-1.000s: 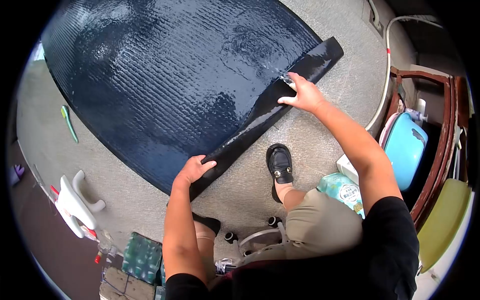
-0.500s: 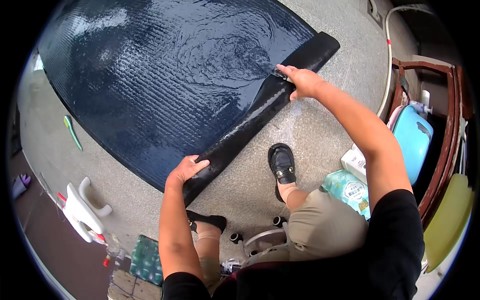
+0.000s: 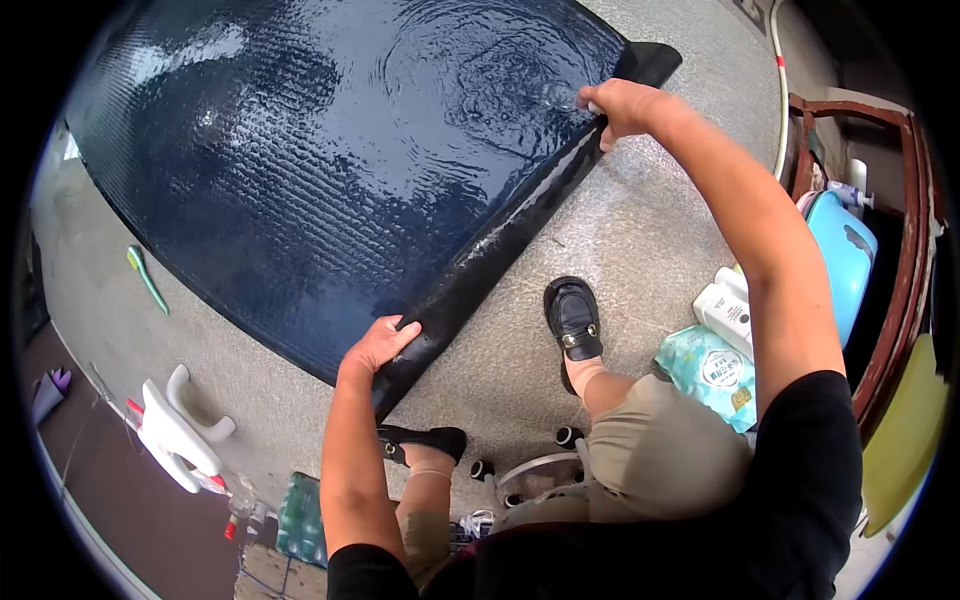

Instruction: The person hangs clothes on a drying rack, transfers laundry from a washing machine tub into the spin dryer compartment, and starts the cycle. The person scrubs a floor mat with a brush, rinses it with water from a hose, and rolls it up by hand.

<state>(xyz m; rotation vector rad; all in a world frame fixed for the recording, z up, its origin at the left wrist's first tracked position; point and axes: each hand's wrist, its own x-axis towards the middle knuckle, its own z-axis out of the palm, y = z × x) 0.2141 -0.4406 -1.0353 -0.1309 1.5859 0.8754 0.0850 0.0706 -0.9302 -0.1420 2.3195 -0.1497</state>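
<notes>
A large black ribbed mat point(image 3: 300, 190) lies wet on the ground, with water pooled over its surface. Its near edge is turned up into a long fold point(image 3: 490, 260). My left hand point(image 3: 384, 345) is closed on the fold's lower left end, thumb on top. My right hand point(image 3: 625, 108) grips the same edge near its upper right end. A small whitish thing point(image 3: 595, 107) shows at the right fingertips, mostly hidden, so I cannot make out its kind. Water splashes and ripples spread across the mat just beyond those fingers.
A green-handled brush point(image 3: 148, 280) lies left of the mat, above a white plastic stool-like item point(image 3: 180, 435). My black shoes point(image 3: 574, 320) stand close to the fold. At right are a teal packet point(image 3: 712, 370), a white bottle point(image 3: 725, 312), a blue basin point(image 3: 842, 260) and a pale hose point(image 3: 781, 100).
My right hand has moved up and right along the mat's edge, and the splashing water has shifted with it. My left hand keeps its hold. The view has shifted slightly.
</notes>
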